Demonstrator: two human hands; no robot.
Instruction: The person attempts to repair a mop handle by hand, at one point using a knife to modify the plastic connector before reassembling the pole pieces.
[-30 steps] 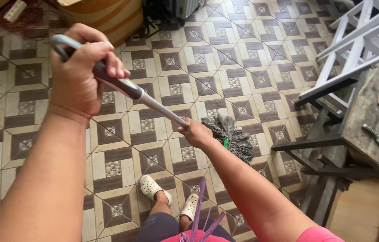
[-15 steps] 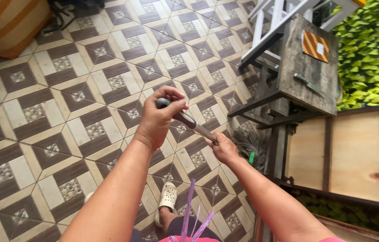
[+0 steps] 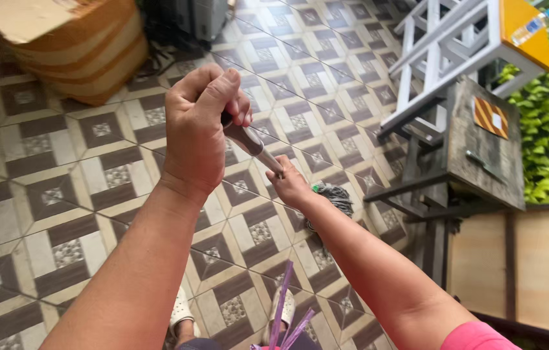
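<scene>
While both hands' fingers (image 3: pixel 235 107) wrap the mop handle (image 3: pixel 253 144), its head (image 3: pixel 334 198) seemingly rests beyond them.

A tan cardboard box (image 3: pixel 60 39) stands on the tiled floor, upper left.

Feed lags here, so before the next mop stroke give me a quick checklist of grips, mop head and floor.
1. Left hand grip on top of the grey metal mop handle: ok, closed fist.
2. Right hand grip lower on the handle: ok.
3. Grey string mop head on the patterned brown-and-white tiled floor: ok.
4. Mop head free of the dark metal stand legs: cannot tell.
5. Feet in white sandals behind the mop: ok.
</scene>
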